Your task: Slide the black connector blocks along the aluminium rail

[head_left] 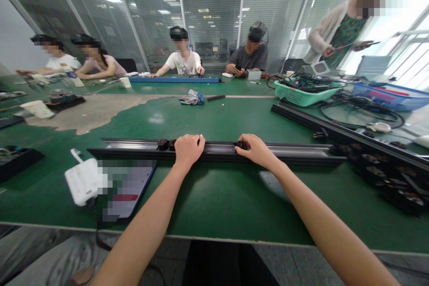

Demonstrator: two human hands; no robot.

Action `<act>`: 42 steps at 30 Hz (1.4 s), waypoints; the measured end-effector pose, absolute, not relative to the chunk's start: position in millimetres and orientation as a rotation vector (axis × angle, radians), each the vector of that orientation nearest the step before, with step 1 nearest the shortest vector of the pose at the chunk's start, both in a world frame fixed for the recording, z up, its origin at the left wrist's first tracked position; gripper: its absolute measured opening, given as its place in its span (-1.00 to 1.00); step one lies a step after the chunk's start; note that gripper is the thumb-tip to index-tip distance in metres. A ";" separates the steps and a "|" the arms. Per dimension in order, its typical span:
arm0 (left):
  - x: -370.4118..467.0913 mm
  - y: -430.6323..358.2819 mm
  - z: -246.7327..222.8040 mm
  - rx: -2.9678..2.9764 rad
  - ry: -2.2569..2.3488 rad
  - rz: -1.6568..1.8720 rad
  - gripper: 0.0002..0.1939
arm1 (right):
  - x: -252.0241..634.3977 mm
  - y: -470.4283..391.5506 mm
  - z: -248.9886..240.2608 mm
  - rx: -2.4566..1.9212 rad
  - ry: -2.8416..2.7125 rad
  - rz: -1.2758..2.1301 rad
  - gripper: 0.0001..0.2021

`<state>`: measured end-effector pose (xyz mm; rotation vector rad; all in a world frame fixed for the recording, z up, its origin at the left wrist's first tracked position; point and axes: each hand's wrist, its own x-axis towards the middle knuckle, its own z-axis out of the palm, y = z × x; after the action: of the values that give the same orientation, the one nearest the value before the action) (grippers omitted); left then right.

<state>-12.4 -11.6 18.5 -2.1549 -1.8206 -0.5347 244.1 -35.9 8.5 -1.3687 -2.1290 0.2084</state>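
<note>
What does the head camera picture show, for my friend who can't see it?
A person's bare left hand curls over a long, black-and-silver channel lying on a green table, while the right hand holds a small black part in it. Four people sit farther back and another stands at right.

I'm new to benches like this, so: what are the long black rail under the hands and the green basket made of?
The long black rail looks like metal, perhaps aluminium: dark outside, with a smooth grey sheen along its channel. The green basket seems smooth moulded plastic, suggested by its even colour and perforated wall.
</note>
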 end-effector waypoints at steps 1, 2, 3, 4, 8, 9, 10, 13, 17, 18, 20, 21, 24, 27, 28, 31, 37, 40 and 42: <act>-12.4 -11.4 18.4 -2.155 -1.818 -0.537 -0.42 | 244.7 -35.7 8.1 -1.368 -2.129 0.209 -0.83; -12.5 -11.2 18.3 -2.153 -1.814 -0.538 -0.42 | 245.4 -35.4 7.6 -1.366 -2.128 0.209 -0.83; -12.5 -11.1 18.1 -2.150 -1.812 -0.538 -0.42 | 246.1 -35.2 7.0 -1.363 -2.125 0.207 -0.83; -12.5 -10.9 18.0 -2.146 -1.811 -0.538 -0.42 | 246.8 -35.0 6.4 -1.359 -2.121 0.206 -0.83; -12.5 -10.7 17.8 -2.148 -1.815 -0.534 -0.42 | 248.3 -34.2 5.0 -1.341 -2.119 0.204 -0.83; -12.4 -10.7 17.8 -2.150 -1.816 -0.532 -0.42 | 248.3 -34.1 4.9 -1.339 -2.119 0.205 -0.83; -12.4 -10.7 18.0 -2.151 -1.818 -0.529 -0.42 | 248.2 -34.0 4.9 -1.340 -2.119 0.206 -0.83; -12.2 -10.8 18.4 -2.146 -1.824 -0.517 -0.42 | 248.2 -34.0 5.4 -1.347 -2.116 0.207 -0.83; -11.9 -11.1 19.0 -2.135 -1.824 -0.516 -0.42 | 249.3 -34.5 5.9 -1.356 -2.118 0.211 -0.83; -11.8 -11.3 19.0 -2.137 -1.822 -0.518 -0.42 | 249.7 -34.5 5.9 -1.357 -2.117 0.208 -0.83; -11.8 -11.6 19.2 -2.141 -1.818 -0.523 -0.43 | 250.1 -34.4 5.7 -1.358 -2.118 0.204 -0.84; -11.8 -11.7 19.2 -2.142 -1.816 -0.525 -0.43 | 250.2 -34.3 5.7 -1.358 -2.119 0.202 -0.84; -11.7 -11.8 19.0 -2.137 -1.814 -0.524 -0.43 | 250.2 -34.6 5.9 -1.359 -2.121 0.201 -0.84; -11.7 -11.7 18.7 -2.133 -1.808 -0.526 -0.42 | 250.3 -36.2 7.3 -1.373 -2.110 0.209 -0.83; -11.6 -11.7 18.6 -2.133 -1.807 -0.523 -0.42 | 250.6 -37.0 7.9 -1.383 -2.104 0.216 -0.82; -11.5 -11.7 18.6 -2.128 -1.809 -0.513 -0.42 | 251.8 -38.6 9.5 -1.411 -2.091 0.244 -0.80; -11.7 -11.4 17.8 -2.126 -1.811 -0.509 -0.43 | 254.6 -38.3 9.5 -1.381 -2.089 0.293 -0.77; -12.2 -11.0 17.6 -2.128 -1.809 -0.517 -0.43 | 254.7 -38.1 8.9 -1.380 -2.078 0.293 -0.78; -12.3 -11.0 17.8 -2.135 -1.814 -0.516 -0.42 | 254.6 -38.1 8.6 -1.386 -2.072 0.295 -0.79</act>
<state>-12.3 -11.0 17.8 -2.1354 -1.8143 -0.5162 254.6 -38.1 8.6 -1.3857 -2.0716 0.2948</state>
